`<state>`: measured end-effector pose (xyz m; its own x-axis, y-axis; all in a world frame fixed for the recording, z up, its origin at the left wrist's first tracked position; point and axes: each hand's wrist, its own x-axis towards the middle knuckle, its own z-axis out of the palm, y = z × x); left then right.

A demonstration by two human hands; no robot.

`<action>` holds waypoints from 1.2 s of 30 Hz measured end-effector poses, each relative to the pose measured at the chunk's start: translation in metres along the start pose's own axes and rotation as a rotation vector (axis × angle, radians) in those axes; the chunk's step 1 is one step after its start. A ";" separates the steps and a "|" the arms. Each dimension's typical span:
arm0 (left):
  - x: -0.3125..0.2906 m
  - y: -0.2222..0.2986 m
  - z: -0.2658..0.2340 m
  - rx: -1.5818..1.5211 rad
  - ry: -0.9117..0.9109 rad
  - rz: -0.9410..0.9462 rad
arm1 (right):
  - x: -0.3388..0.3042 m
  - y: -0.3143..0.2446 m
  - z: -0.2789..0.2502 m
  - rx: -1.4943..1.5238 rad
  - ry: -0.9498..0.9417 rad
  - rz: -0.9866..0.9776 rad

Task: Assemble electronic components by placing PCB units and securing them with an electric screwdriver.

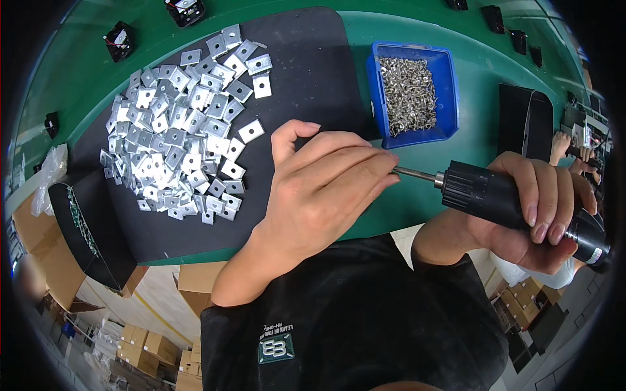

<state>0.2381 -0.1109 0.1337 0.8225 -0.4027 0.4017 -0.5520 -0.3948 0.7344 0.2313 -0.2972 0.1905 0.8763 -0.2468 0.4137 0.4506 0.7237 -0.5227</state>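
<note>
Black screwdriver [484,191] in curled right hand [540,201], long axis aslant, bit [417,174] leftward toward left hand [329,186], grip there unclear.

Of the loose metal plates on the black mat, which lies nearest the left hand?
The plate at the right edge of the pile, just left of the left hand; no other lies closer.

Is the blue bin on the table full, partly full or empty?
Partly full: small metal screws lie heaped in the blue bin, with bare blue plastic showing along its right side.
</note>
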 end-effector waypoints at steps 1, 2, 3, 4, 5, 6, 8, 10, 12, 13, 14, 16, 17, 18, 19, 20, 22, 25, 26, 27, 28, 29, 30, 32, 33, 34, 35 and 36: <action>-0.001 0.000 0.000 -0.004 0.010 -0.008 | -0.001 0.001 0.000 -0.002 0.003 -0.005; -0.001 0.000 0.000 -0.002 0.010 -0.009 | -0.001 0.001 0.001 -0.001 0.003 -0.004; -0.002 -0.001 0.000 -0.014 0.012 -0.013 | -0.001 0.001 0.001 -0.005 0.000 -0.006; -0.003 -0.001 0.000 -0.026 0.015 -0.016 | -0.001 0.001 0.001 -0.009 -0.003 -0.008; -0.004 -0.002 0.000 -0.025 0.017 -0.018 | -0.002 0.002 0.002 -0.008 -0.004 -0.006; -0.004 -0.002 0.000 -0.037 0.014 -0.028 | -0.002 0.003 0.002 0.005 -0.013 -0.011; -0.005 -0.002 0.000 -0.052 0.013 -0.038 | -0.003 0.005 0.003 0.015 -0.024 -0.015; -0.007 -0.001 -0.001 -0.062 0.013 -0.046 | -0.004 0.007 0.004 0.026 -0.045 -0.048; -0.007 -0.002 -0.001 -0.062 0.022 -0.032 | -0.004 0.010 0.005 0.040 -0.063 -0.052; -0.008 -0.002 -0.001 -0.062 0.028 -0.016 | -0.005 0.011 0.005 0.055 -0.080 -0.058; -0.008 -0.003 0.000 -0.064 0.031 -0.016 | -0.004 0.010 0.006 0.053 -0.081 -0.056; -0.010 -0.004 0.000 -0.020 0.059 0.041 | -0.004 0.009 0.007 -0.020 -0.070 -0.008; -0.012 -0.006 0.000 -0.020 0.062 0.040 | -0.004 0.009 0.007 -0.020 -0.071 -0.006; -0.014 -0.007 0.001 -0.029 0.077 0.044 | -0.004 0.010 0.006 -0.027 -0.075 0.014; -0.015 -0.009 0.001 -0.036 0.093 0.048 | -0.004 0.011 0.007 -0.034 -0.080 0.033; -0.016 -0.009 -0.001 -0.035 0.096 0.047 | -0.003 0.012 0.008 -0.033 -0.082 0.035; -0.018 -0.011 -0.004 -0.044 0.114 0.058 | -0.005 0.016 0.011 -0.035 -0.063 0.041; -0.020 -0.016 -0.006 -0.063 0.113 0.065 | -0.005 0.024 0.012 -0.015 -0.107 0.023; -0.021 -0.017 -0.006 -0.062 0.117 0.062 | -0.006 0.026 0.012 -0.014 -0.109 0.027; -0.022 -0.018 -0.007 -0.086 0.115 0.043 | -0.006 0.028 0.013 -0.003 -0.119 0.008; -0.023 -0.019 -0.008 -0.110 0.113 0.023 | -0.007 0.031 0.013 0.008 -0.129 -0.012; -0.024 -0.020 -0.009 -0.108 0.116 0.020 | -0.006 0.032 0.014 0.011 -0.131 -0.008; -0.025 -0.020 -0.010 -0.115 0.114 0.018 | -0.006 0.032 0.014 0.015 -0.142 -0.003; -0.026 -0.020 -0.011 -0.122 0.114 0.014 | -0.006 0.034 0.015 0.020 -0.154 0.003; -0.026 -0.019 -0.011 -0.113 0.121 0.009 | -0.005 0.035 0.015 0.024 -0.155 0.013; -0.027 -0.019 -0.012 -0.104 0.128 0.005 | -0.005 0.037 0.015 0.029 -0.156 0.023; -0.028 -0.020 -0.012 -0.103 0.130 0.002 | -0.005 0.038 0.016 0.030 -0.157 0.026; -0.030 -0.023 -0.013 -0.087 0.103 0.019 | -0.005 0.038 0.016 0.012 -0.153 0.045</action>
<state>0.2274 -0.0792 0.1116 0.8240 -0.3205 0.4671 -0.5576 -0.3128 0.7689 0.2416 -0.2578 0.1804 0.8589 -0.1135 0.4994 0.4087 0.7396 -0.5348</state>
